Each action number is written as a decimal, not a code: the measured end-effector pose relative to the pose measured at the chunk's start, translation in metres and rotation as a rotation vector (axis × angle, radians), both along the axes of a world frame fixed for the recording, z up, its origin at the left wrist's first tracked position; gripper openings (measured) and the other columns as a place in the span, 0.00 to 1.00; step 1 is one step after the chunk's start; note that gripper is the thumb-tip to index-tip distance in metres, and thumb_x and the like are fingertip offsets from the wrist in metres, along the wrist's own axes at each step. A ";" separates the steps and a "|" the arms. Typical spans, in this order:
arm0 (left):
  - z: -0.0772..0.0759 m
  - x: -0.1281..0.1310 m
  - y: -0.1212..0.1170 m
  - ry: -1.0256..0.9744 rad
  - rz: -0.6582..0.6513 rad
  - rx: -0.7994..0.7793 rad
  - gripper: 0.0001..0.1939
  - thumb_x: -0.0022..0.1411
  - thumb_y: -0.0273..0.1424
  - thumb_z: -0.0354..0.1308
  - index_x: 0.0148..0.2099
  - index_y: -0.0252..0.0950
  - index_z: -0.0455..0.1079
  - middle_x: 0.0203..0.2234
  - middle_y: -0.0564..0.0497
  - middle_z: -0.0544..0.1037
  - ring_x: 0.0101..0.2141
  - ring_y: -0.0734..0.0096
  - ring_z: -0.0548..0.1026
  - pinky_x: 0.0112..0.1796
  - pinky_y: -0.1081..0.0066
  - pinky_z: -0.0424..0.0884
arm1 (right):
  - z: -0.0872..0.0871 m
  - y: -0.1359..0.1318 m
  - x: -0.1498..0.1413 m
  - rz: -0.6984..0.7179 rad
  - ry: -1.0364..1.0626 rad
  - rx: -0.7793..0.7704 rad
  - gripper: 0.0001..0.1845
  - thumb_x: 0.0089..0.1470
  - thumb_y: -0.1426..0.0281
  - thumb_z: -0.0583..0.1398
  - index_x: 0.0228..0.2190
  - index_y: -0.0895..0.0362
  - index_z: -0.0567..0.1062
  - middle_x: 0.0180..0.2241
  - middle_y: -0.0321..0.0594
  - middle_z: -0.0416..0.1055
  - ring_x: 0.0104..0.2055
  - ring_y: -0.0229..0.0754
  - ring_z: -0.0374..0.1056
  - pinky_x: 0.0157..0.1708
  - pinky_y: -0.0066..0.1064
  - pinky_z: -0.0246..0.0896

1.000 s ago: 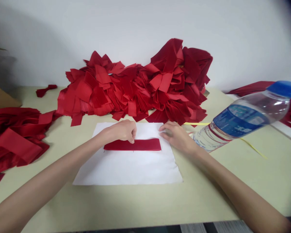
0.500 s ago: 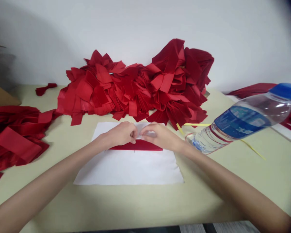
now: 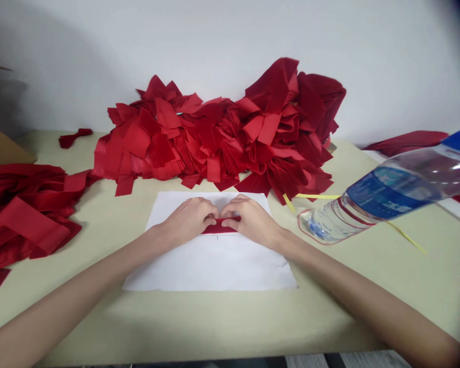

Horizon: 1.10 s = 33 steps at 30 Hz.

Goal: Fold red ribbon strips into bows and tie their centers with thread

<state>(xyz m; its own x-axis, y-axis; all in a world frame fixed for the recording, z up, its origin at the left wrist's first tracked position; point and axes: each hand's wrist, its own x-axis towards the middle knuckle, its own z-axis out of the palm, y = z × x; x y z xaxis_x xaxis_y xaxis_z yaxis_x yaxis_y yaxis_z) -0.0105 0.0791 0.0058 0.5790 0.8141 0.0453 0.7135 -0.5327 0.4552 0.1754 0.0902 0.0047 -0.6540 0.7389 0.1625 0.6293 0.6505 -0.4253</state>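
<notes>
A red fabric strip (image 3: 220, 227) lies along a ruled line on a white sheet (image 3: 210, 266), with a short dark mark just below its middle. My left hand (image 3: 187, 220) has its fingers curled in a pinch at the strip's left part. From the other side, my right hand (image 3: 255, 222) pinches the strip with thumb and bent fingers. Both thumbs rest close to the middle, a small gap between them. The two hands cover the strip's ends.
Behind the sheet, a big heap of red fabric strips (image 3: 214, 138) leans toward the wall. Another pile (image 3: 26, 209) is at the left, near a small red bow (image 3: 75, 137). A water bottle (image 3: 387, 191) stands at the right beside thin yellow strips (image 3: 318, 196).
Both hands have come down a little toward me onto the red strip, which is now narrower and mostly covered. Earlier the fingers were over the strip's far edge.
</notes>
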 end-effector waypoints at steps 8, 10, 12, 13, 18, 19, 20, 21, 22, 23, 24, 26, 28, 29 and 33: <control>0.000 -0.002 -0.008 0.008 -0.013 0.118 0.13 0.63 0.25 0.46 0.34 0.35 0.72 0.29 0.49 0.75 0.31 0.69 0.71 0.34 0.69 0.66 | -0.001 -0.002 -0.001 0.046 0.060 0.112 0.05 0.52 0.72 0.59 0.26 0.55 0.75 0.25 0.34 0.71 0.32 0.37 0.61 0.38 0.32 0.54; 0.005 -0.003 -0.008 0.029 -0.035 0.234 0.13 0.64 0.24 0.44 0.34 0.34 0.71 0.29 0.48 0.75 0.31 0.69 0.71 0.35 0.69 0.67 | -0.001 -0.002 0.002 0.029 0.053 0.248 0.08 0.54 0.71 0.57 0.27 0.55 0.75 0.26 0.36 0.72 0.37 0.40 0.62 0.40 0.34 0.53; 0.009 -0.003 -0.012 0.078 -0.069 0.444 0.14 0.64 0.22 0.43 0.36 0.31 0.71 0.31 0.46 0.74 0.32 0.67 0.70 0.36 0.67 0.67 | -0.001 -0.005 0.006 0.044 0.017 0.465 0.11 0.57 0.72 0.53 0.28 0.55 0.75 0.29 0.38 0.72 0.44 0.44 0.61 0.42 0.37 0.52; 0.009 -0.004 -0.016 0.117 -0.101 0.565 0.14 0.63 0.21 0.42 0.36 0.30 0.70 0.31 0.44 0.74 0.33 0.66 0.70 0.36 0.65 0.67 | -0.001 -0.009 0.009 0.074 -0.009 0.581 0.13 0.58 0.73 0.51 0.28 0.54 0.74 0.30 0.39 0.72 0.46 0.44 0.60 0.43 0.38 0.51; -0.007 -0.001 -0.058 0.284 -0.338 0.928 0.10 0.60 0.19 0.46 0.36 0.28 0.70 0.30 0.43 0.75 0.32 0.63 0.71 0.34 0.63 0.67 | -0.009 -0.047 0.018 0.272 -0.104 0.755 0.13 0.57 0.79 0.51 0.28 0.58 0.74 0.29 0.41 0.70 0.44 0.44 0.60 0.42 0.36 0.53; -0.012 0.000 -0.067 0.298 -0.367 0.930 0.10 0.60 0.18 0.47 0.37 0.28 0.70 0.31 0.42 0.75 0.32 0.62 0.71 0.35 0.63 0.67 | -0.011 -0.056 0.019 0.279 -0.101 0.696 0.13 0.57 0.79 0.51 0.28 0.59 0.74 0.28 0.41 0.70 0.43 0.44 0.60 0.40 0.36 0.53; -0.017 0.002 -0.075 0.292 -0.365 0.891 0.10 0.59 0.18 0.47 0.37 0.28 0.70 0.31 0.42 0.75 0.33 0.62 0.71 0.35 0.63 0.67 | -0.014 -0.063 0.019 0.272 -0.091 0.623 0.12 0.57 0.78 0.51 0.28 0.60 0.74 0.27 0.41 0.70 0.41 0.43 0.61 0.38 0.35 0.54; -0.020 0.004 -0.082 0.269 -0.343 0.818 0.10 0.59 0.18 0.47 0.36 0.29 0.70 0.30 0.44 0.75 0.32 0.63 0.71 0.35 0.63 0.67 | -0.015 -0.069 0.019 0.248 -0.072 0.542 0.12 0.57 0.78 0.52 0.28 0.60 0.74 0.27 0.40 0.70 0.39 0.42 0.61 0.36 0.35 0.54; -0.021 0.006 -0.086 0.239 -0.302 0.705 0.10 0.59 0.18 0.47 0.35 0.31 0.70 0.28 0.45 0.74 0.31 0.63 0.71 0.34 0.63 0.67 | -0.016 -0.073 0.019 0.217 -0.047 0.458 0.12 0.56 0.77 0.52 0.28 0.59 0.74 0.26 0.39 0.70 0.37 0.42 0.61 0.35 0.34 0.54; -0.021 0.008 -0.088 0.200 -0.242 0.568 0.10 0.59 0.19 0.48 0.33 0.32 0.70 0.27 0.46 0.74 0.30 0.64 0.71 0.33 0.64 0.67 | -0.016 -0.075 0.019 0.185 -0.017 0.369 0.11 0.56 0.76 0.53 0.28 0.58 0.75 0.25 0.38 0.70 0.36 0.41 0.61 0.34 0.34 0.53; -0.019 0.010 -0.087 0.157 -0.173 0.419 0.11 0.59 0.20 0.48 0.32 0.33 0.70 0.26 0.48 0.74 0.30 0.65 0.71 0.32 0.65 0.67 | -0.015 -0.075 0.019 0.156 0.015 0.276 0.10 0.55 0.75 0.55 0.27 0.57 0.75 0.24 0.37 0.70 0.35 0.40 0.61 0.34 0.34 0.53; -0.011 0.014 -0.079 0.066 -0.037 0.132 0.11 0.59 0.23 0.49 0.29 0.35 0.71 0.25 0.50 0.75 0.28 0.68 0.71 0.31 0.68 0.66 | -0.012 -0.071 0.018 0.109 0.077 0.090 0.08 0.53 0.73 0.58 0.26 0.55 0.76 0.24 0.35 0.71 0.33 0.39 0.61 0.36 0.34 0.54; -0.002 0.016 -0.066 -0.019 0.042 -0.092 0.10 0.58 0.24 0.51 0.28 0.36 0.72 0.25 0.53 0.76 0.26 0.71 0.71 0.30 0.70 0.65 | -0.008 -0.064 0.017 0.059 0.114 -0.075 0.06 0.50 0.73 0.60 0.25 0.54 0.77 0.24 0.33 0.72 0.31 0.37 0.62 0.37 0.33 0.56; 0.002 0.016 -0.060 -0.052 0.058 -0.182 0.09 0.56 0.25 0.52 0.28 0.37 0.72 0.24 0.53 0.76 0.26 0.72 0.71 0.29 0.70 0.64 | -0.006 -0.060 0.017 0.027 0.123 -0.147 0.05 0.49 0.74 0.61 0.25 0.54 0.78 0.24 0.33 0.73 0.30 0.36 0.62 0.37 0.32 0.56; 0.007 0.014 -0.039 -0.163 0.117 -0.484 0.06 0.51 0.28 0.54 0.27 0.35 0.72 0.21 0.53 0.75 0.22 0.73 0.70 0.23 0.73 0.61 | -0.002 -0.045 0.016 -0.088 0.145 -0.419 0.05 0.47 0.73 0.61 0.26 0.55 0.79 0.24 0.34 0.72 0.27 0.34 0.63 0.28 0.26 0.58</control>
